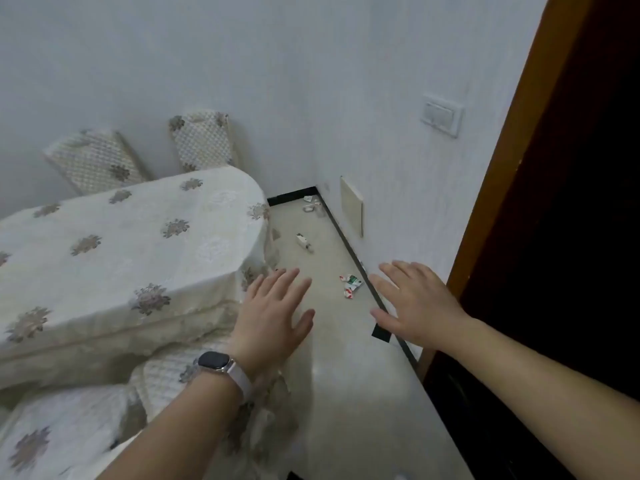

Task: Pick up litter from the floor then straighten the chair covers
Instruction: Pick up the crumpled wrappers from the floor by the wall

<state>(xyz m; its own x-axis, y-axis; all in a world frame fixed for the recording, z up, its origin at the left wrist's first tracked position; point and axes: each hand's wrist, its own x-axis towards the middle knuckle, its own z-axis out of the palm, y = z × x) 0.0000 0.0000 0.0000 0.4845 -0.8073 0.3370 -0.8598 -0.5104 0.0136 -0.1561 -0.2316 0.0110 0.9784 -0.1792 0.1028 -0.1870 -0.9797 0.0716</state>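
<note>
Above the pale tiled floor (332, 341), both hands hover palm-down, fingers spread, holding nothing: left hand (273, 317) with a dark-faced smartwatch on a pale strap (214, 362), right hand (412, 303). Between them lies a crumpled red, white and green wrapper (351, 285). Farther along: a small white carton scrap (304, 241), then white scraps in the corner (311, 205). Cream floral chair covers (202, 140) stand behind the cloth-draped table (121, 244).

Left hand (273, 317) and right hand (412, 303) spread empty above floor (346, 375), crumpled wrapper (351, 285) between them, covered table (121, 244) left
</note>
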